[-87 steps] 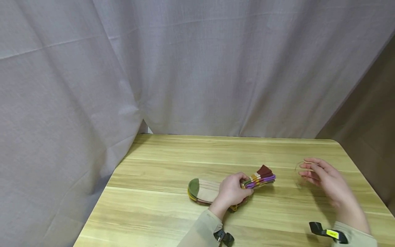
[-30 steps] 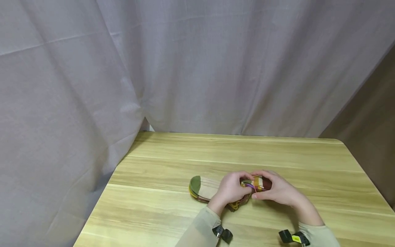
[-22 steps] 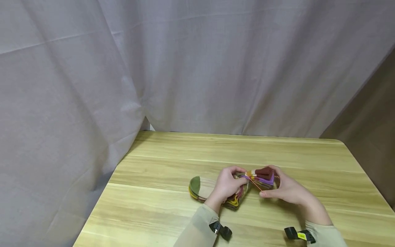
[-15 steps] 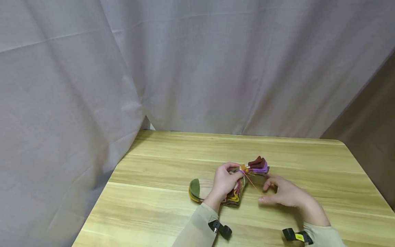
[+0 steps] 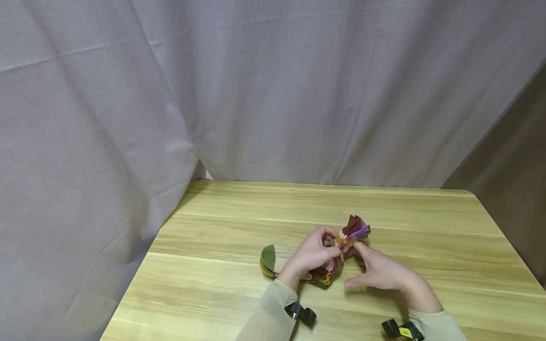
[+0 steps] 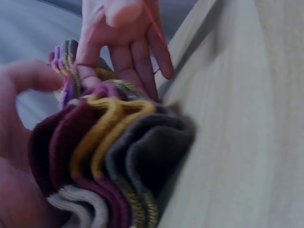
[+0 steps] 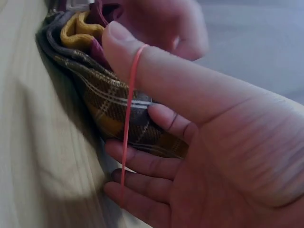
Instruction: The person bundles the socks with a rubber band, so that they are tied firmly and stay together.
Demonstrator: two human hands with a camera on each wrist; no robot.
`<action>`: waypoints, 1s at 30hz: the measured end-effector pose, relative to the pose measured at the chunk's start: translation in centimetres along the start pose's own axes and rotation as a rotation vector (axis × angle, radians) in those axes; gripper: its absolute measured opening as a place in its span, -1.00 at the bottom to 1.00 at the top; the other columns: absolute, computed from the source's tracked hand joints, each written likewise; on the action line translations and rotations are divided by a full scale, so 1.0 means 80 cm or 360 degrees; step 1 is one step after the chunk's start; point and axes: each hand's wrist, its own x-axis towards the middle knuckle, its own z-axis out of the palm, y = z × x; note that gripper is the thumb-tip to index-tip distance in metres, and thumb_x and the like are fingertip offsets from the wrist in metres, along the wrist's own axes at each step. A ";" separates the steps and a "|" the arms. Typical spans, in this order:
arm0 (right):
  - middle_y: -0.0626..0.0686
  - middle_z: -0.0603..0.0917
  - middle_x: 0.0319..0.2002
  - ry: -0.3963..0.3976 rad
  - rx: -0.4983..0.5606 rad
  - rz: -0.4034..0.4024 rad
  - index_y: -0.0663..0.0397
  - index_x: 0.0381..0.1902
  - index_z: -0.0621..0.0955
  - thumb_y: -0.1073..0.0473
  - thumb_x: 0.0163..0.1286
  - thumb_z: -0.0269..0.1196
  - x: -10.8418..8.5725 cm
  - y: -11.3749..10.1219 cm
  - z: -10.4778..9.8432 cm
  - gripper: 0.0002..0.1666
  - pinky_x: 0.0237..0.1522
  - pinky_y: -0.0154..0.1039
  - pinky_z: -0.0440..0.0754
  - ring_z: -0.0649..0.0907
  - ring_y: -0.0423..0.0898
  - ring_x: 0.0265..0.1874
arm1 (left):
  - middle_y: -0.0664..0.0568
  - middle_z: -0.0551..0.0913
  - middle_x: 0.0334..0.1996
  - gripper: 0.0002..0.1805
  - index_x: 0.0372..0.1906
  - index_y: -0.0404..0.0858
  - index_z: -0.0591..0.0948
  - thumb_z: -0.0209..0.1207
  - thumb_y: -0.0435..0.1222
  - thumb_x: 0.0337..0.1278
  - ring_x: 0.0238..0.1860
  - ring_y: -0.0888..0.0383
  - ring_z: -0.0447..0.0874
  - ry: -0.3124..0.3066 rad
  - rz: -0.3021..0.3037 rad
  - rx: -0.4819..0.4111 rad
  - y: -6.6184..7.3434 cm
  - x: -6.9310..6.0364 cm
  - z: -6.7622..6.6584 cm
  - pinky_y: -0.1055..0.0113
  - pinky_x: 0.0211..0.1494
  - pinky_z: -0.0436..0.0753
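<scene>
A stack of several socks in maroon, purple, mustard, cream and olive lies bent over the table. My left hand grips the stack at its narrow middle, thumb on the near side. The striped cuffs fan out beyond it, and green-tipped toes show to its left. A red rubber band is stretched between the thumb and outer fingers of my right hand, whose fingers are spread. In the right wrist view, those fingers reach beside a plaid sock. The left wrist view shows folded sock layers up close.
The wood-grain table extends around the socks on all sides. A grey curtain hangs along its back and left. Black straps with small devices sit on both wrists.
The right hand came in from the right with the band, drew back, and now reaches under the cuffs again. The left hand keeps its grip; the cuffs have tilted up and away.
</scene>
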 end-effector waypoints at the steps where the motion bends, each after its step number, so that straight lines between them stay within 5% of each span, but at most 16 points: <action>1: 0.63 0.30 0.47 0.0002 -0.0022 0.0007 0.41 0.56 0.22 -0.18 0.11 0.66 0.000 -0.002 0.001 0.34 0.42 0.49 0.26 0.34 0.58 0.44 | 0.19 0.60 -0.17 -0.61 0.01 -0.11 0.63 0.47 -0.29 0.07 -0.16 0.30 0.53 -0.0007 -0.0013 0.0006 0.001 -0.001 0.000 0.36 -0.04 0.57; 5: 0.58 0.40 0.43 0.0017 -0.0068 -0.0008 0.37 0.52 0.28 -0.18 0.07 0.68 0.000 -0.008 0.004 0.30 0.41 0.48 0.30 0.41 0.55 0.41 | 0.18 0.62 -0.26 -0.65 -0.08 -0.12 0.65 0.55 -0.21 0.08 -0.23 0.31 0.54 0.0087 -0.0023 0.0028 0.001 0.001 0.002 0.36 -0.11 0.58; 8: 0.35 0.65 0.24 -0.0022 0.0012 -0.0069 0.31 0.34 0.46 -0.09 0.11 0.67 0.000 -0.008 0.002 0.02 0.36 0.35 0.47 0.61 0.36 0.27 | 0.19 0.62 -0.34 -0.75 -0.13 -0.14 0.67 0.50 -0.24 0.16 -0.31 0.32 0.54 0.0251 -0.0025 0.0055 -0.003 0.005 0.003 0.39 -0.20 0.57; 13: 0.12 0.81 -0.23 -0.0338 0.0452 -0.0102 0.34 0.00 0.69 0.24 0.37 0.50 -0.012 -0.002 -0.014 -0.65 -0.15 -0.12 0.80 0.80 -0.01 -0.27 | 0.13 0.58 -0.39 -0.82 -0.13 -0.25 0.63 0.37 -0.33 0.24 -0.43 0.28 0.52 0.0478 -0.0056 -0.0076 -0.011 0.010 -0.004 0.40 -0.34 0.55; 18: 0.19 0.75 -0.29 -0.0542 0.0875 -0.0287 0.44 0.02 0.64 0.37 0.68 0.08 -0.018 0.002 -0.032 -0.77 -0.26 0.01 0.83 0.80 -0.07 -0.38 | 0.09 0.58 -0.41 -0.80 -0.10 -0.31 0.60 0.34 -0.37 0.23 -0.48 0.26 0.50 0.0603 -0.0074 -0.0234 -0.014 0.011 -0.013 0.40 -0.41 0.53; 22: 0.10 0.71 -0.14 -0.0374 0.1168 -0.0386 0.20 0.30 0.59 0.30 0.81 -0.22 -0.010 0.005 -0.038 -0.54 -0.17 -0.01 0.83 0.78 -0.15 -0.31 | 0.09 0.61 -0.43 -0.81 -0.07 -0.31 0.59 0.30 -0.39 0.28 -0.52 0.25 0.50 0.0690 -0.0079 -0.0318 -0.012 0.011 -0.016 0.40 -0.46 0.50; 25: 0.09 0.68 0.22 -0.0193 0.1581 -0.0379 0.06 0.57 0.44 0.19 0.84 -0.33 -0.002 0.006 -0.032 -0.42 0.04 -0.08 0.77 0.79 -0.11 -0.05 | 0.07 0.63 -0.41 -0.83 -0.08 -0.30 0.58 0.28 -0.41 0.29 -0.50 0.25 0.54 0.0769 -0.0050 -0.0379 -0.009 0.011 -0.014 0.41 -0.47 0.52; 28: 0.06 0.48 0.52 -0.0062 0.2038 -0.0366 0.14 0.69 0.17 0.15 0.84 -0.35 0.007 0.007 -0.020 -0.40 0.23 -0.09 0.63 0.69 -0.01 0.26 | 0.07 0.65 -0.39 -0.84 -0.09 -0.29 0.56 0.26 -0.42 0.28 -0.46 0.27 0.58 0.0842 0.0004 -0.0417 -0.006 0.012 -0.011 0.43 -0.42 0.56; 30: 0.09 0.47 0.53 -0.0017 0.2246 -0.0334 0.32 0.69 -0.09 0.15 0.83 -0.31 0.010 0.007 -0.014 -0.35 0.30 -0.10 0.57 0.61 0.04 0.37 | 0.08 0.65 -0.36 -0.83 -0.09 -0.29 0.56 0.26 -0.44 0.28 -0.43 0.27 0.59 0.0878 0.0047 -0.0423 -0.004 0.014 -0.009 0.43 -0.37 0.58</action>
